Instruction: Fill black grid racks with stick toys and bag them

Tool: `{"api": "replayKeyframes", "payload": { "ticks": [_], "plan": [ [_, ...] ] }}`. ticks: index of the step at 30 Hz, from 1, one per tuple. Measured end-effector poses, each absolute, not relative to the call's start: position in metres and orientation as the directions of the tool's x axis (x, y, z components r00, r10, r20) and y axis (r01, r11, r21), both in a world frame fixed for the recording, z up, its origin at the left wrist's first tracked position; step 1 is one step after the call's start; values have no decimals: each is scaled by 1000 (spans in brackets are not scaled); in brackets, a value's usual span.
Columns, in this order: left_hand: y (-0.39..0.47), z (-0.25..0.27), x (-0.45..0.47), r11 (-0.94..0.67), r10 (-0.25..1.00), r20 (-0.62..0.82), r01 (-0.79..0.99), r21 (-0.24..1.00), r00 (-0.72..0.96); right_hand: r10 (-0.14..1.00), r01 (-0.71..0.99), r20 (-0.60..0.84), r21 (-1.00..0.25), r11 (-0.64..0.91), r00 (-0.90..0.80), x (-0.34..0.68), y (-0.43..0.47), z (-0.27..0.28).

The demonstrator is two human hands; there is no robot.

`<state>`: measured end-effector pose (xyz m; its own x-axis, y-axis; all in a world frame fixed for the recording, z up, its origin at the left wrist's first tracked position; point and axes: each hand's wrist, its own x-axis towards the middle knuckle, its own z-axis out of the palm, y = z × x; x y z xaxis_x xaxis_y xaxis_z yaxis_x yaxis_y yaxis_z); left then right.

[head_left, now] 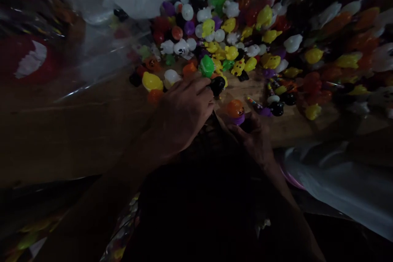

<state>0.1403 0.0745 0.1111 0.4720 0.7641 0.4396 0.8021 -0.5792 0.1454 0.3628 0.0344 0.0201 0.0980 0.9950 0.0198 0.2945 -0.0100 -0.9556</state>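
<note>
My right hand pinches a small orange pumpkin-faced toy with a purple base, just above the table's near edge. To its left, my left hand is closed, back of the hand up, with its fingers curled down at the edge of the toy pile. A shiny black toy piece lies against its fingers, and what is under them is hidden. A green piece, a white piece and a yellow piece lie close around this hand.
Many small plastic toys cover the back and right of the wooden table. Clear plastic bags lie at back left, beside a red object. Pale sheeting hangs at lower right. The scene is dim.
</note>
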Motion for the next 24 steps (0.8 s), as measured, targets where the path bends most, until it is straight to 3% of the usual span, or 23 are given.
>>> {"api": "replayKeyframes", "payload": {
  "ticks": [5,8,11,16,24],
  "plan": [
    [74,111,142,-567,779,435,804,180,452,997,414,60,-910,33,52,367,40,30],
    [76,114,144,-539,813,376,819,197,445,998,451,-30,-892,2,-64,369,36,44],
    [80,115,145,-515,843,305,828,222,443,989,380,-96,-924,-46,-114,364,32,49],
    [84,110,145,-518,836,340,822,235,430,994,62,7,-998,0,114,332,43,33],
    [78,128,148,-482,873,204,847,226,442,982,137,86,-989,62,171,303,67,10]
  ]
}}
